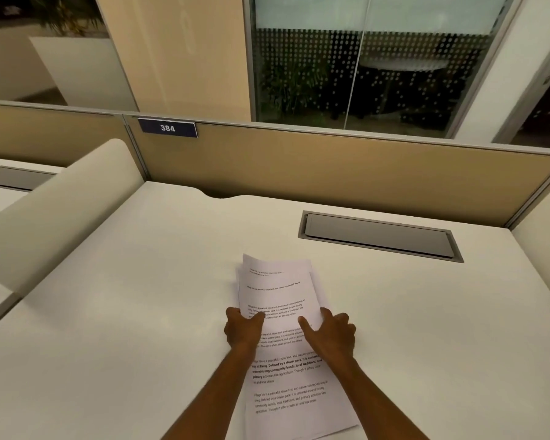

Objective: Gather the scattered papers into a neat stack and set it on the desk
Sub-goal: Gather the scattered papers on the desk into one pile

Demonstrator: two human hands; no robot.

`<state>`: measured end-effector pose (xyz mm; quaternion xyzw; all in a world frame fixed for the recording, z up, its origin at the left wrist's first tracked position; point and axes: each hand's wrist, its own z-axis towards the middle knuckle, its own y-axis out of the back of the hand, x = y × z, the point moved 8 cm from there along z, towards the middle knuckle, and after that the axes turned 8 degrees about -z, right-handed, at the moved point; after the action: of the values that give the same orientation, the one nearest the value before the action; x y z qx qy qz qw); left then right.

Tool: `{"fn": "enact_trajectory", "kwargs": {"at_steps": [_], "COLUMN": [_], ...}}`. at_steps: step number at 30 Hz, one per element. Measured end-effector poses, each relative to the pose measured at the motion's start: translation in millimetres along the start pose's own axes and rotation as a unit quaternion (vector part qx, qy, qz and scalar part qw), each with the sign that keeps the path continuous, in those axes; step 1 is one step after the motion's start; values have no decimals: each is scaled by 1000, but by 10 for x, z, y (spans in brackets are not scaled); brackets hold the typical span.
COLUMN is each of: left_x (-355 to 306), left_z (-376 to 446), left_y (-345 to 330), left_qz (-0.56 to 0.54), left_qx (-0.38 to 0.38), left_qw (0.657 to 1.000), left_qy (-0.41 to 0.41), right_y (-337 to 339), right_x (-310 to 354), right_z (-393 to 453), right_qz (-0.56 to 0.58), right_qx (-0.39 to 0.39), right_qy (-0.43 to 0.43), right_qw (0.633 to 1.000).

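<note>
Several white printed papers (280,293) lie overlapped in a loose, uneven pile on the white desk (124,296), running from the middle toward the near edge. Their top edges are fanned and out of line. My left hand (242,331) grips the pile's left edge, thumb on top of the sheets. My right hand (331,336) holds the right edge, with its index finger stretched across the top sheet. Both forearms come in from the bottom of the view.
A grey cable hatch (378,236) is set flush in the desk at the back right. A tan partition (331,166) with a "384" plate (167,128) closes the far side. Rounded white dividers stand at the left (54,204) and right (546,236).
</note>
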<state>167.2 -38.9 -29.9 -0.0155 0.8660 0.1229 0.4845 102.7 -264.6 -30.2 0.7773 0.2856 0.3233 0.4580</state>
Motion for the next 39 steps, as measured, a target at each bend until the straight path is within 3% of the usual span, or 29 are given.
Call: {"fn": "enact_trajectory", "kwargs": {"at_steps": [11, 23, 31, 39], "left_x": [100, 5, -198, -529], "left_z": [107, 291, 238, 150], "left_y": [-98, 67, -68, -176], "left_qz": [-60, -2, 57, -40], "left_qx": [115, 62, 109, 223], "left_qw": [989, 998, 989, 965], "left_qy": [71, 2, -84, -132], "right_y": [-33, -37, -56, 99], "right_x": [-44, -113, -146, -390], "right_z": [16, 31, 30, 138], "right_qz": [126, 129, 182, 359], "right_qx": [5, -21, -29, -41], "right_qy": [-49, -39, -26, -31], "right_qw": [991, 991, 982, 932]}}
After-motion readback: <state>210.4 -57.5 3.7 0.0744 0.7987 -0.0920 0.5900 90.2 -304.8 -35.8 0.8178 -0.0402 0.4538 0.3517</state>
